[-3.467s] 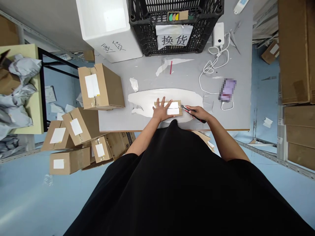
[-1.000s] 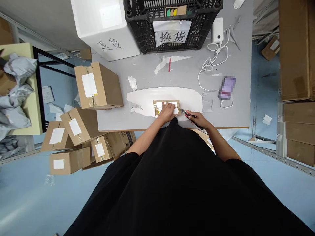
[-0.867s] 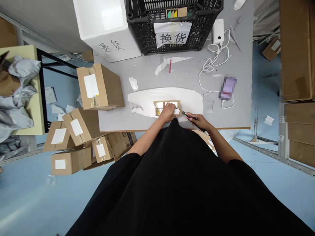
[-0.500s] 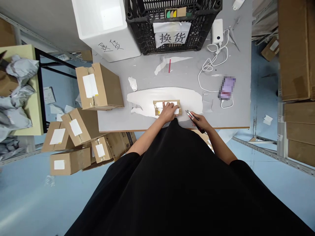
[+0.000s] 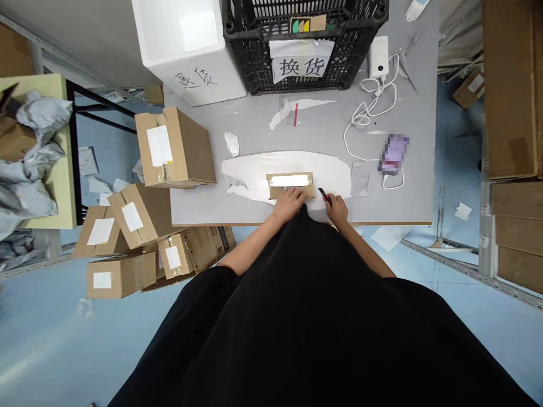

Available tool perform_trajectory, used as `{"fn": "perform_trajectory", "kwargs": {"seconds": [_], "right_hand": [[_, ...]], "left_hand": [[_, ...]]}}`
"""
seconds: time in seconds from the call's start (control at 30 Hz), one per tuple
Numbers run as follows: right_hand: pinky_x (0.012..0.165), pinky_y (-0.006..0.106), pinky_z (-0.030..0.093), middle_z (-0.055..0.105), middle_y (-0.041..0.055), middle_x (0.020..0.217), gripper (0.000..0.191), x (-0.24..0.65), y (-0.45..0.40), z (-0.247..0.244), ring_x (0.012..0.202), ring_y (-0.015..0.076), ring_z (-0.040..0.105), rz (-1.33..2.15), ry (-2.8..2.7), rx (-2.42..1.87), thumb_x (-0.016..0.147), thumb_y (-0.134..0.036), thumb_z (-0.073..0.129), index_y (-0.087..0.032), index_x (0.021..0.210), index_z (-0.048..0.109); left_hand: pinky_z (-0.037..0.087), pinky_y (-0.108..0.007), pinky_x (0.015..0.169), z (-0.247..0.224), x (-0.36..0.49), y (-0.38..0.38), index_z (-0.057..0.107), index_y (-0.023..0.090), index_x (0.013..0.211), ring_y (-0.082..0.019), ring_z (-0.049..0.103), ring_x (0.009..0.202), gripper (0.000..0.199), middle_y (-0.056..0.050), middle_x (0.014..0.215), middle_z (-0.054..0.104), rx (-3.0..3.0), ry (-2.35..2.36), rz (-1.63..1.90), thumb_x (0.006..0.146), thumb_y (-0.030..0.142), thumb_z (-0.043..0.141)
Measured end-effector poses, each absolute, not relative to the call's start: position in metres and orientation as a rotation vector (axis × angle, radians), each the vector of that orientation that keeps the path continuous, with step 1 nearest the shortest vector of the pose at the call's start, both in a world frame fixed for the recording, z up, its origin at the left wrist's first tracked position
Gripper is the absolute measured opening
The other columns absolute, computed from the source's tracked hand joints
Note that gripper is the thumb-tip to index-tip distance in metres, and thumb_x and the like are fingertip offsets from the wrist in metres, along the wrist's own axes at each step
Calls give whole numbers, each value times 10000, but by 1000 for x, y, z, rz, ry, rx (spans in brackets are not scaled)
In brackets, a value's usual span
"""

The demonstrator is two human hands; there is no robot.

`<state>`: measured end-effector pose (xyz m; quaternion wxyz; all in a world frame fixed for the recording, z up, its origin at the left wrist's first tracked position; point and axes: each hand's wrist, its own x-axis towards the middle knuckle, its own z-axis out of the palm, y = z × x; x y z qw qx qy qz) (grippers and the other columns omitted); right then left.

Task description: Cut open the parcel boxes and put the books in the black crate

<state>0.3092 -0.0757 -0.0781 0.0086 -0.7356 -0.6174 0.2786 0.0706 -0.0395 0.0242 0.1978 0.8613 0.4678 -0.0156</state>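
My left hand [image 5: 289,203] lies over the near edge of a flat cardboard box [image 5: 292,192], fingers curled onto it. A white strip [image 5: 289,181] runs along the box's top. Beneath the box spreads a white plastic sheet [image 5: 250,169] stuck to the grey table. My right hand [image 5: 337,209] sits just right of the box, shut on a box cutter [image 5: 324,196] with a dark handle and red trim. Much of the cutter is hidden inside my fist. Its tip points up and left, a little apart from the box's corner.
A black plastic crate [image 5: 263,62] with a paper sign and a white foam box [image 5: 182,45] stand at the table's far side. A power bank [image 5: 379,56] trails a white cable. A pixelated phone [image 5: 393,154] lies at right. Stacked cardboard boxes [image 5: 178,152] crowd the left, with more at right.
My right hand has drawn back towards me with the cutter, away from the box. My left hand has slid from the box's top to its near edge.
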Motion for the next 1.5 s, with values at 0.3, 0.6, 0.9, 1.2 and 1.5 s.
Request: {"fn": "perform_trajectory", "kwargs": {"seconds": [0.3,0.6,0.9,1.2,1.5], "right_hand": [[966,452,450,574,202,1196,429,295,-53,-62,1104,314,534,767,-1797,-2105,943,-299,397,-117,1284,585],[1042,466,471,487,161,1347,628,246,-2,-27,1248,322,506,818,-2041,-1667,838,-373,649,-181,1411,478],[954,452,512,542,171,1327,504,242,6,-22,1180,322,566,775,-2065,-1757,956,-372,525,-165,1414,490],[930,425,503,592,182,1290,416,229,14,-24,1152,303,580,688,-2038,-1891,1028,-399,406,-145,1323,555],[817,339,475,667,132,1098,475,230,10,-39,950,245,628,648,-1890,-2007,1068,-410,213,-177,1118,624]], "left_hand": [[466,-392,987,5,44,-72,626,234,1261,-240,580,1129,396,-106,1191,645,2394,1148,40,1055,392,327],[520,-349,837,10,39,-45,619,201,1238,-246,599,1078,308,-126,1205,630,2138,1671,254,1013,267,419],[478,-434,1049,2,-22,19,555,194,1371,-305,515,1290,482,-138,1375,584,2080,1565,201,893,210,612],[416,-459,1116,-24,-4,11,547,105,1344,-288,509,1281,477,-205,1372,574,2102,1681,412,903,24,385],[494,-408,888,-25,-19,17,552,184,1244,-292,622,1030,323,-141,1028,665,1932,1679,355,959,154,401]]}}
